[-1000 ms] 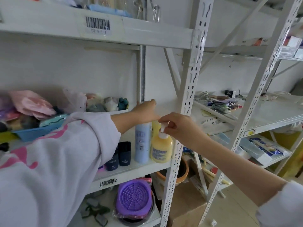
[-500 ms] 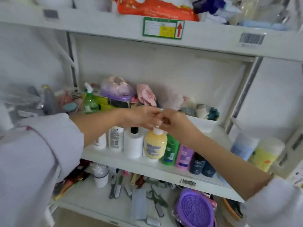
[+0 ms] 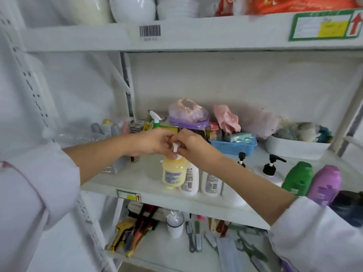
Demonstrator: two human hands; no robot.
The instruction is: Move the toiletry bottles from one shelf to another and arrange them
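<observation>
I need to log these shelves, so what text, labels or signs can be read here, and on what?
Nothing reads as words.
Barcode label on upper shelf edge: digits blurred.
Green-bordered sign: red up arrow, text blurred.
Small sign on middle shelf edge: red arrow only.
Yellow bottle label: blurred.

I see a blue basket (image 3: 233, 146); left of it a green spray bottle (image 3: 155, 119), right a white tray (image 3: 296, 147), below scissors (image 3: 253, 250).

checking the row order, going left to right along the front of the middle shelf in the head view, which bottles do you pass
yellow bottle → two white bottles → black-pump bottle → green bottle → purple bottle. Both hands are at the yellow bottle's pump.
</observation>
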